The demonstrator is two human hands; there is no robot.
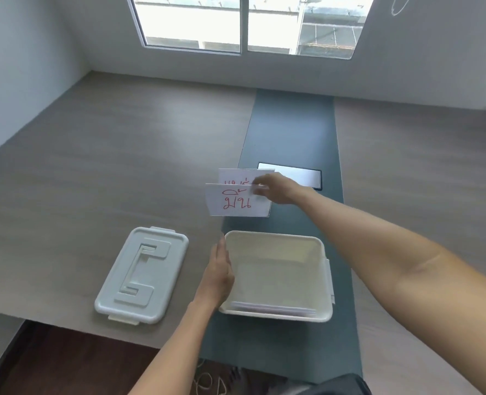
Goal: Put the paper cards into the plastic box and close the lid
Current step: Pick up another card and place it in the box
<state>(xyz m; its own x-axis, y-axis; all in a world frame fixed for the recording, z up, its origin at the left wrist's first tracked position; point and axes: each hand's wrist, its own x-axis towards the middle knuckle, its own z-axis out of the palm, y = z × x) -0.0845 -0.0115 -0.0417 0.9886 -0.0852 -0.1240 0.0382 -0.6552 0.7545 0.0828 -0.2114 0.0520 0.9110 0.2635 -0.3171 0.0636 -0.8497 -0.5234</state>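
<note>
The right hand (278,189) pinches two white paper cards (237,202) with red handwriting at their right edge and holds them upright in the air, above the table and beyond the far rim of the plastic box (328,283), one card a little behind the other. The box is white and open, stands on a dark green strip (293,132) of the wooden table (93,166), and has more white cards (273,307) lying flat at its near wall. The left hand (217,275) is open with straight fingers and rests flat against the box's left side, holding nothing, while the pale lid (142,275) lies just left of it on the table.
</note>
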